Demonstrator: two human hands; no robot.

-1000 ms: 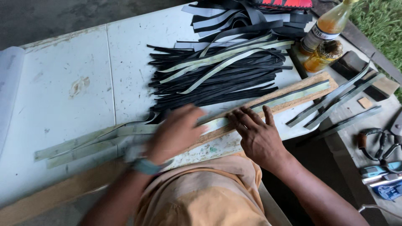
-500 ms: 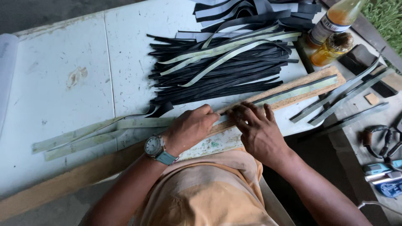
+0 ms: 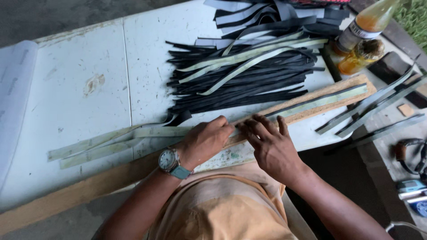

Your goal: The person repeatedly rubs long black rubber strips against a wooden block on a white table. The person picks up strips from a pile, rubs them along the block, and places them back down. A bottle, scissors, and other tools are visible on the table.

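My left hand [image 3: 205, 141], with a wristwatch [image 3: 169, 161] on the wrist, presses down on a long pale green strip [image 3: 133, 133] that lies along a wooden board [image 3: 311, 104]. My right hand [image 3: 269, 143] rests beside it, fingertips pinching the same strip on the board. The strip runs left over the white table [image 3: 80, 89] and right along the board [image 3: 327, 98]. Just beyond my hands lies a pile of several black rubber strips [image 3: 240, 82] with a few pale ones mixed in.
Two bottles of amber liquid [image 3: 362, 42] stand at the far right. Dark strips [image 3: 373, 109] lie off the table's right edge. Small tools [image 3: 411, 155] sit on the ground at right. More black strips [image 3: 271, 11] lie at the back.
My left hand has slid right along the strip and now sits close against my right hand; the view has shifted slightly.
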